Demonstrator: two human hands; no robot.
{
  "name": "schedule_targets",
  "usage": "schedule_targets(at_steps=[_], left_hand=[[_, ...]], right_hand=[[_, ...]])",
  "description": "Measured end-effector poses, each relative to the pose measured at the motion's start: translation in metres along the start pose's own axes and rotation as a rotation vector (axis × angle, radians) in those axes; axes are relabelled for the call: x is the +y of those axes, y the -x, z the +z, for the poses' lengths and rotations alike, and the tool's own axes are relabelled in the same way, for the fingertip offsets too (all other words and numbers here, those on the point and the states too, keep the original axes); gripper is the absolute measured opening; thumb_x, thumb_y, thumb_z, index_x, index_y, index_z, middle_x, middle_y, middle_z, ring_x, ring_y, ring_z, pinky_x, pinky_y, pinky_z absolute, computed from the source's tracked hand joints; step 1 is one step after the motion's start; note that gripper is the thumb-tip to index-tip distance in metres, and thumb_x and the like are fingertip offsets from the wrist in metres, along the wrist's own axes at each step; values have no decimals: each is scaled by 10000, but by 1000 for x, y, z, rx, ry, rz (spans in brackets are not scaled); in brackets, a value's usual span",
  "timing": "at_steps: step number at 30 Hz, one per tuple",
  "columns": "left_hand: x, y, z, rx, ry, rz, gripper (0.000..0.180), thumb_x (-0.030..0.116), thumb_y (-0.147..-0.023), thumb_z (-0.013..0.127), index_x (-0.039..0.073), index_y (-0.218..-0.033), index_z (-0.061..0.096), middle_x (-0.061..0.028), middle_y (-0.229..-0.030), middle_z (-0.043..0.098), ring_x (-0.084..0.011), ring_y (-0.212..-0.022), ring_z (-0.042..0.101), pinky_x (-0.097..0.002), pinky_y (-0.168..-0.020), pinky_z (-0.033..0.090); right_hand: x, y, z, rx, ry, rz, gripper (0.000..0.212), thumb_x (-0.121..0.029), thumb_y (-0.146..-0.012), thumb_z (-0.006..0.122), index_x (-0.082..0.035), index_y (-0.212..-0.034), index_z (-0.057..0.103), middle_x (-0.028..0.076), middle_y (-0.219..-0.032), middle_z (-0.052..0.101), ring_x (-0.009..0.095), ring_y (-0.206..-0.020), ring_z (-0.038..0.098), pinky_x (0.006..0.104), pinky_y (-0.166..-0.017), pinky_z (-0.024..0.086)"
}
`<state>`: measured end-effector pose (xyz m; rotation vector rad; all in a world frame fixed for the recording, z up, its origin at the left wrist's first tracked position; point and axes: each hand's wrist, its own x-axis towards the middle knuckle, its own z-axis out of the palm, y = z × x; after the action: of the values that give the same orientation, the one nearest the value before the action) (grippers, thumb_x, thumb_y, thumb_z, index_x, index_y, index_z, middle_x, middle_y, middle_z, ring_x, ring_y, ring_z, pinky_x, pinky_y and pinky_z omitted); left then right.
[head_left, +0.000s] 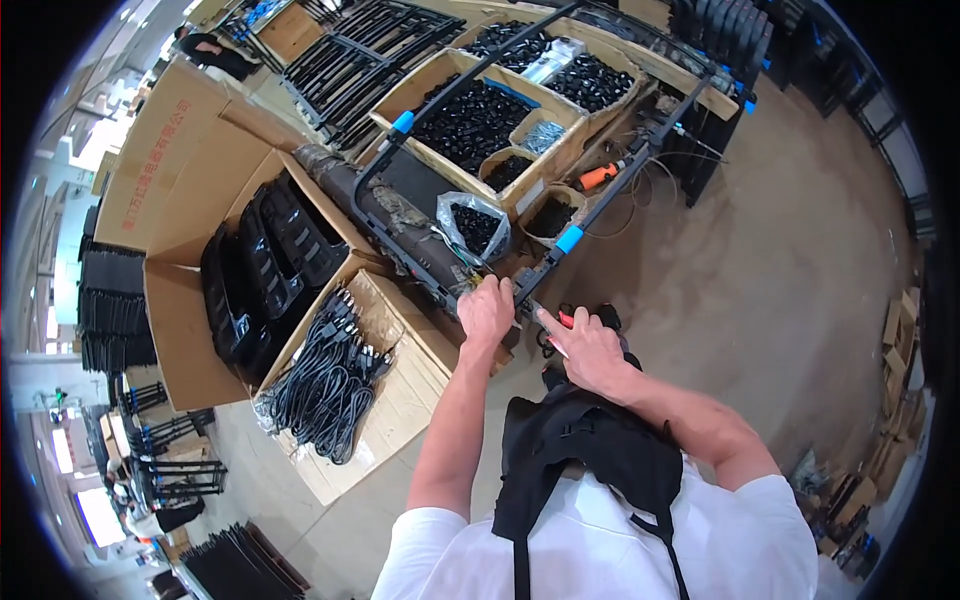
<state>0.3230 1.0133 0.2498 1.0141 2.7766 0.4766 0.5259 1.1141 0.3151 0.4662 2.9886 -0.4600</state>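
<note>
A black tubular metal frame with blue wraps lies across the workbench, its near end between my hands. My left hand is closed at that near end, beside thin wires; what lies inside its fingers is hidden. My right hand is closed around a red-handled tool, its index finger stretched toward the frame's end. The tool's kind is hard to make out, as the fingers cover most of it. Just beyond my left hand sits a clear plastic bag of small black parts.
Wooden bins of black parts stand on the bench, near an orange power tool. To the left, an open cardboard box holds glossy black covers. Bundled black cables lie on a carton. Another person is far left.
</note>
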Motion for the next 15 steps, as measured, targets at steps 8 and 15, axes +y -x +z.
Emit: schedule_targets(at_steps=[8, 15], left_hand=[[2, -2, 7, 37, 60, -73, 386, 345, -1087, 507, 39, -904, 654, -248, -890, 748, -446, -817, 736, -556, -749, 561], [7, -4, 7, 36, 54, -132, 375, 342, -1079, 521, 41, -904, 660, -244, -891, 752, -459, -820, 734, -561, -758, 564]], right_hand=[[-5, 1, 22, 96, 163, 2, 697, -204, -930, 698, -251, -1596, 495, 143, -1027, 549, 284, -871, 622, 360, -660, 573], [-17, -3, 30, 91, 226, 38, 718, -175, -908, 681, -237, -1598, 494, 133, -1027, 554, 273, -880, 617, 353, -668, 576]])
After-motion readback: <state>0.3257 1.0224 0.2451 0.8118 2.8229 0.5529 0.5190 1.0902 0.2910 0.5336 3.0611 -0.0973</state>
